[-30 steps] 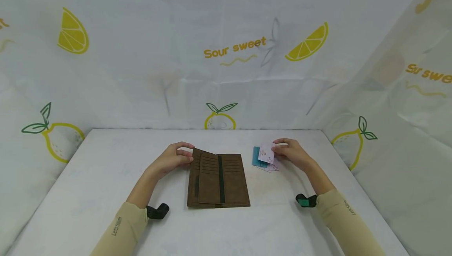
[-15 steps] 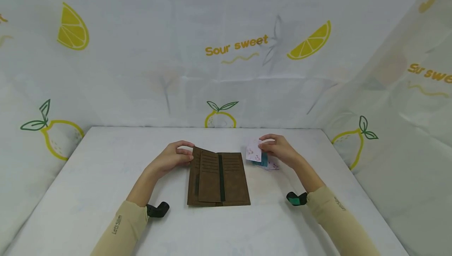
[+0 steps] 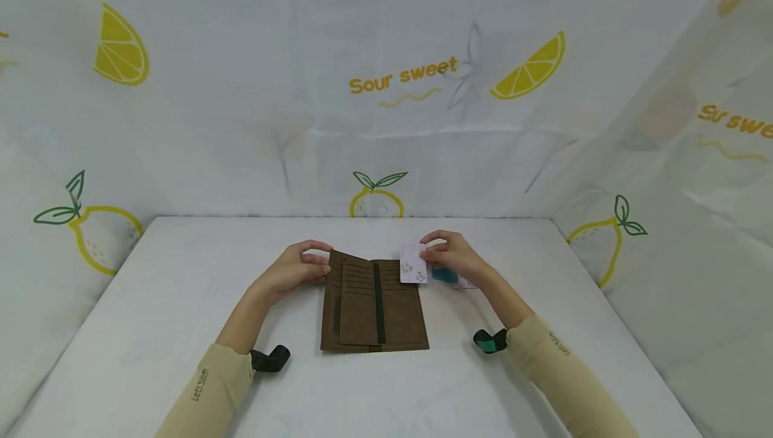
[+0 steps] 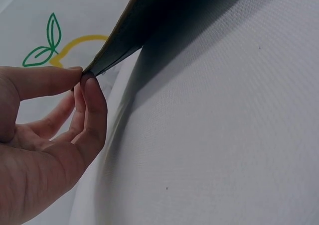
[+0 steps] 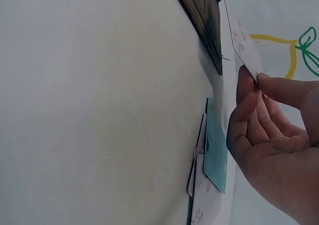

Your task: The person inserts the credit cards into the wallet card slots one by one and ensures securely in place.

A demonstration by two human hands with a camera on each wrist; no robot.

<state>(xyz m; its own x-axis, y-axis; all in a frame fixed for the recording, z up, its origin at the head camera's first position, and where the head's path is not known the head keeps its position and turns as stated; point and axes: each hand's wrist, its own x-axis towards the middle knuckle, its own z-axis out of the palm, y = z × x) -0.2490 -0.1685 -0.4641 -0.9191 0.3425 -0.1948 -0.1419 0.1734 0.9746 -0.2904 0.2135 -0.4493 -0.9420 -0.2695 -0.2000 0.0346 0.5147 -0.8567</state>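
White backdrop point(image 3: 241, 89) w/ lemon prints & "Sour sweet" lettering behind a white table point(image 3: 386, 398); at far L, the L hand point(image 3: 296, 265) pinches the outer L edge of an unfolded brown wallet point(image 3: 401, 317) btwn thumb & fingertips, that flap tilted up. Wallet sits mid-table, slots facing up, & a pale floral card point(image 3: 413, 266) overlaps its top R corner in head view (contact: can't tell), edge pinched tight by R hand point(image 3: 459, 257) thumb & fingers. Just R of wallet, a teal card point(image 5: 215, 145) lies partly over other pale cards point(image 5: 205, 200) on the tabletop.
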